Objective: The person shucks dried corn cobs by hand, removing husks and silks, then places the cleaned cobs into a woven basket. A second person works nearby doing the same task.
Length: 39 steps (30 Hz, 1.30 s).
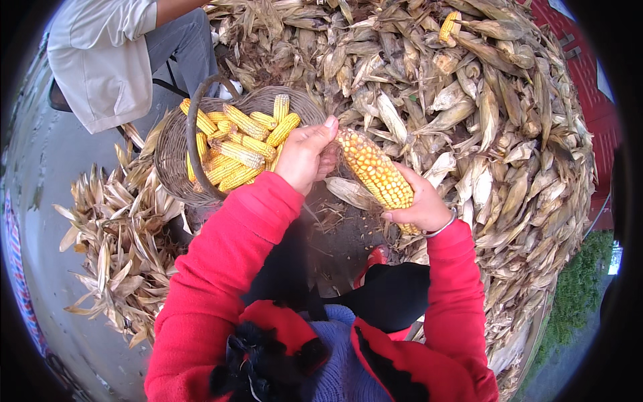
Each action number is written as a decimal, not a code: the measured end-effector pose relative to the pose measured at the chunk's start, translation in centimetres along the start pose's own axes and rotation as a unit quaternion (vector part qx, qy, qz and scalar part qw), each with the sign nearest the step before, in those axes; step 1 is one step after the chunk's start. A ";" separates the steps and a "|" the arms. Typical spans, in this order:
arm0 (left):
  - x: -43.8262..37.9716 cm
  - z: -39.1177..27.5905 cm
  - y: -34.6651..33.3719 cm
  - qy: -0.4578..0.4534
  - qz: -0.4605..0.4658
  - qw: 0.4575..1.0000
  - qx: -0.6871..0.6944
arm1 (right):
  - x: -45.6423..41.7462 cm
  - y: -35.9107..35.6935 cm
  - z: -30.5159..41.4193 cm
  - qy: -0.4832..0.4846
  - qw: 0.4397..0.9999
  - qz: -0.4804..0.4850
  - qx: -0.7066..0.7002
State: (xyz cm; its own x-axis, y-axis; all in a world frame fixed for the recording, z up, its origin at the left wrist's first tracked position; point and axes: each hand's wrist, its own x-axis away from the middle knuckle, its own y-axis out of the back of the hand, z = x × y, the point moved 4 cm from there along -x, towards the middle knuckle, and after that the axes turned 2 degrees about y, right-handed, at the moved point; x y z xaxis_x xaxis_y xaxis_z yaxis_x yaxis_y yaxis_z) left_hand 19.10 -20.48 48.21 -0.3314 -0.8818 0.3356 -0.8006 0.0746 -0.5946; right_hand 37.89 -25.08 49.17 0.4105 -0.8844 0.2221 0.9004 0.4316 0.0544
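A bare ear of yellow corn (374, 168) lies slantwise between my hands. My right hand (419, 201) is closed around its lower end, with a metal bangle at the wrist. At the ear's upper tip is my left hand (309, 153), its fingers bent together beside dark silk; whether it pinches any silk is hard to tell. Left of that hand stands a wicker basket (173, 173) with an arched handle, holding several husked ears of corn (241, 151). Under the held ear, on the ground, a corn ear in its husk (351, 192) can be seen.
A large heap of unhusked corn (502, 125) fills the right side and top, with one bare ear (448, 27) on it. Loose husks (120, 251) are piled at left. A co-worker (110, 65) sits at upper left, behind the basket. Red metal panels (587, 95) border the heap.
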 end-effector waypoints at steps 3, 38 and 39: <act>0.3 0.6 0.0 0.107 -0.082 0.967 0.218 | -1.4 -1.0 -0.5 0.034 0.999 -0.003 -0.005; 1.3 -2.2 12.1 -0.197 -0.195 0.920 -0.279 | -9.2 -7.7 -0.9 -0.057 0.989 0.139 0.020; 1.4 -1.8 12.5 -0.200 -0.206 0.913 -0.290 | -9.5 -7.7 -1.8 -0.055 0.990 0.130 0.025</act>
State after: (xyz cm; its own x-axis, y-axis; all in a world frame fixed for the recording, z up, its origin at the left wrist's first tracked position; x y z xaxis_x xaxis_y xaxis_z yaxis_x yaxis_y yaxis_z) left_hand 7.70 -19.91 42.55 0.1730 -0.9817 0.0801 -0.9844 -0.1697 0.0464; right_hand 27.30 -20.35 44.87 0.6069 -0.7189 0.3388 0.7570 0.6528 0.0291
